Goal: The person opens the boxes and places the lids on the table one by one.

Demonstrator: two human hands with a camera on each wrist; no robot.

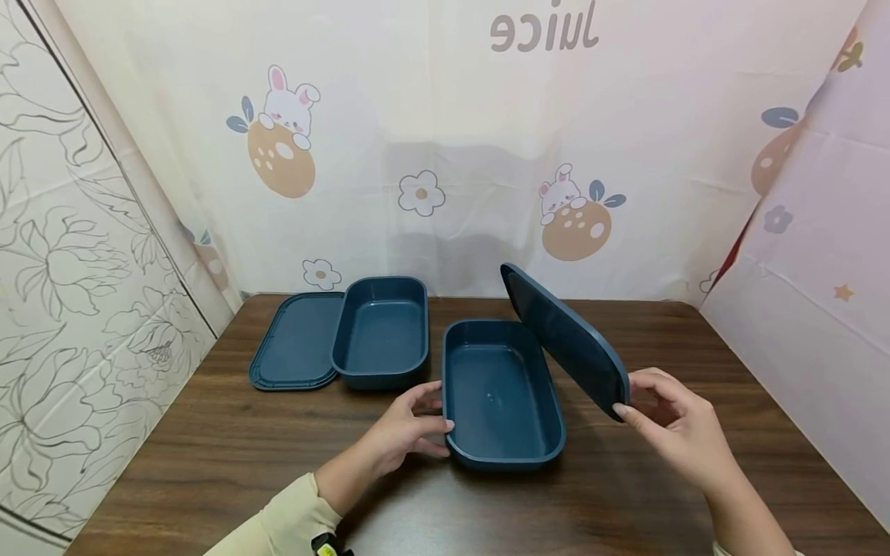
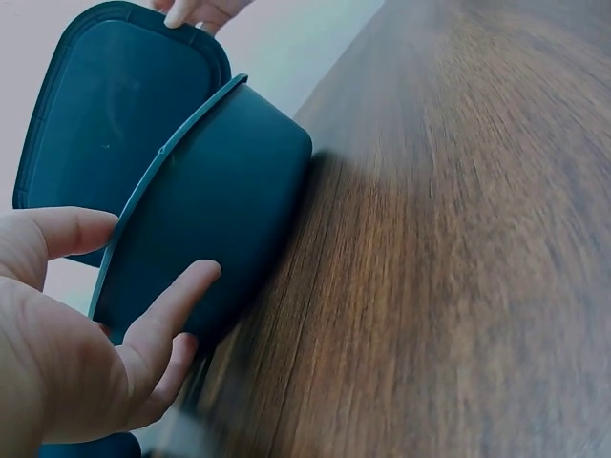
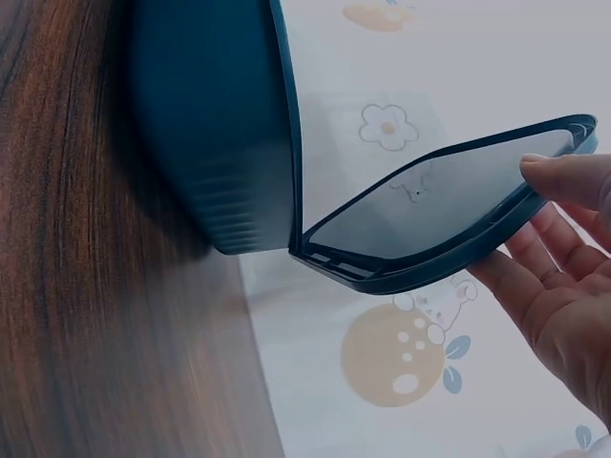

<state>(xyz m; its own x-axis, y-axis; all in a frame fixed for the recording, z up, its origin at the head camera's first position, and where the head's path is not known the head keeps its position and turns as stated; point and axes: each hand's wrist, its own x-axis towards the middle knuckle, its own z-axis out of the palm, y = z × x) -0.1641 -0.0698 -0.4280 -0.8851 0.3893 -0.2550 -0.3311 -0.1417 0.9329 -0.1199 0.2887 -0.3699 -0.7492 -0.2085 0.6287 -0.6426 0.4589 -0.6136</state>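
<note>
A deep blue rectangular food container (image 1: 501, 394) sits uncovered on the wooden table. At its near left side is my left hand (image 1: 406, 428), the thumb at the rim and the other fingers against the outer wall (image 2: 215, 181). My right hand (image 1: 670, 421) pinches the near end of a matching lid (image 1: 566, 332), thumb on the inner face and fingers behind. Tilted steeply, the lid meets the container's right rim in the right wrist view, where its inner face (image 3: 420, 205) shows pale with reflection.
A smaller blue container (image 1: 382, 340), open at the top, stands behind to the left. Its left side overlaps a flat blue lid (image 1: 299, 340) on the wooden table (image 1: 278, 455). A printed curtain (image 1: 473, 100) hangs along the table's back edge.
</note>
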